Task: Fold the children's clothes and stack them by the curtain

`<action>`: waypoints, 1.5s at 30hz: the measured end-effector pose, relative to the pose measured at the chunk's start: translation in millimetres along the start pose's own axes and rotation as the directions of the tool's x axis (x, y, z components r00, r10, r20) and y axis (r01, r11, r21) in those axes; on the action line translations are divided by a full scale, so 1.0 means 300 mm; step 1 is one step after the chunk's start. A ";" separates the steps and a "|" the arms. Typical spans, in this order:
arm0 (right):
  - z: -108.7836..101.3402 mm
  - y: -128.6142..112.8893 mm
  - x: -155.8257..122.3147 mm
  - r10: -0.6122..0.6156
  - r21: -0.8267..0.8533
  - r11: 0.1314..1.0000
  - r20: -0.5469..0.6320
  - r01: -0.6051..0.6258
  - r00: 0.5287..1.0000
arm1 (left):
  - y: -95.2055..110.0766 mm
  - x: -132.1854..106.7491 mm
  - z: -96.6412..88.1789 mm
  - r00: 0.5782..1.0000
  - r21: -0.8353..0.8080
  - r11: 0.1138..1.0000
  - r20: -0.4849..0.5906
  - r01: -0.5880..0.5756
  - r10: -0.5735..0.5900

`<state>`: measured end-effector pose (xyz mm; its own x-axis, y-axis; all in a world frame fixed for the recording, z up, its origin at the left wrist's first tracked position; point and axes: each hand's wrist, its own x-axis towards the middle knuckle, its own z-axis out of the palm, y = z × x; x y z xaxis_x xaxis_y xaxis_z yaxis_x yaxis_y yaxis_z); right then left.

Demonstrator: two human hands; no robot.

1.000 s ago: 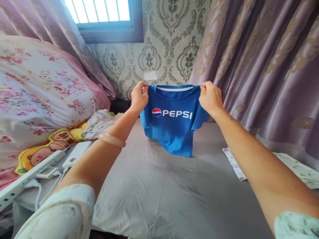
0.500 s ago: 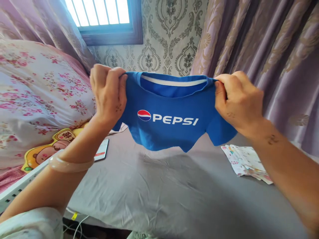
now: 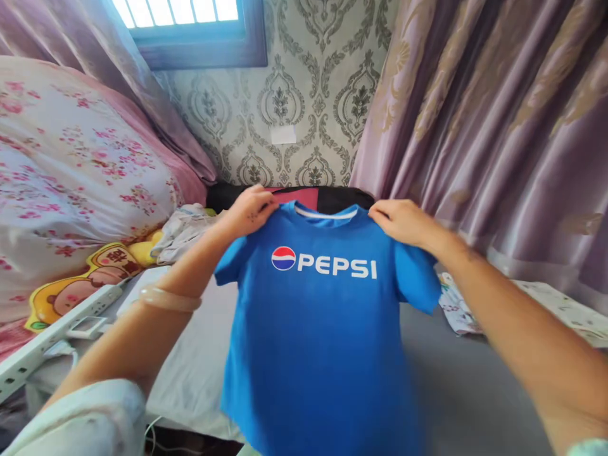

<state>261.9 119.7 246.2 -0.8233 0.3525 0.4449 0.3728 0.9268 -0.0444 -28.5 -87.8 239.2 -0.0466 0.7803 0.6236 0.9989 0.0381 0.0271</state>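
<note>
Shirt (image 3: 323,342), blue, is hanging front-out over the bed's (image 3: 475,392) near edge, long axis vertical. Left hand (image 3: 249,212) and right hand (image 3: 403,221) are each pinching one shoulder, fingers closed on fabric, equally near.

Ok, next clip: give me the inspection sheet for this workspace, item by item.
Surface: grey sheet, creased, on a bed.
Job's things: blue shirt with PEPSI print, front toward the camera, spread over the sheet.
Clutter: floral quilt and yellow cushion at left; pale clothes beyond the left arm; patterned cloth at right.
Grippers: left hand and right hand each pinch a shoulder of the shirt; bangle on the left wrist.
Cables: white power strip at left; thin white cable below the sheet's edge.
Surroundings: patterned wallpaper, window, purple curtains.
</note>
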 end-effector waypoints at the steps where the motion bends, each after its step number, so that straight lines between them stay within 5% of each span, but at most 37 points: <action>1: 0.077 0.016 -0.010 0.034 -0.032 0.999 0.049 -0.033 0.998 | -0.019 -0.017 0.085 0.998 -0.033 0.999 0.059 0.031 -0.029; 6: 0.393 0.036 -0.091 0.214 -0.222 0.961 0.206 -0.168 0.955 | -0.034 -0.140 0.436 0.967 -0.040 0.975 0.144 0.219 -0.212; 11: 0.545 0.057 -0.120 0.240 -0.240 0.954 0.257 -0.179 0.936 | -0.012 -0.211 0.599 0.940 0.076 0.952 0.154 0.295 -0.304; 26: 0.747 0.168 0.068 0.202 -0.353 0.932 0.318 -0.082 0.926 | -0.212 -0.118 0.745 0.964 0.394 0.914 0.192 0.098 -0.186; 33: 0.790 0.213 0.177 0.226 -0.332 0.937 0.340 -0.108 0.913 | -0.276 -0.031 0.801 0.940 0.396 0.910 0.249 0.121 -0.234; 37: 0.829 0.225 0.183 0.239 -0.297 0.947 0.384 -0.126 0.892 | -0.273 -0.026 0.844 0.880 0.342 0.913 0.333 0.221 -0.338; 45: 0.869 0.275 0.229 0.267 -0.073 0.963 0.431 -0.261 0.862 | -0.282 0.024 0.853 0.690 0.168 0.848 0.512 0.503 -0.511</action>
<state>124.4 254.1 39.9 -0.7948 0.6067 -0.0137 0.6051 0.7907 -0.0933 -114.0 74.4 41.3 -0.5438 0.8391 0.0165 0.8231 0.5294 0.2058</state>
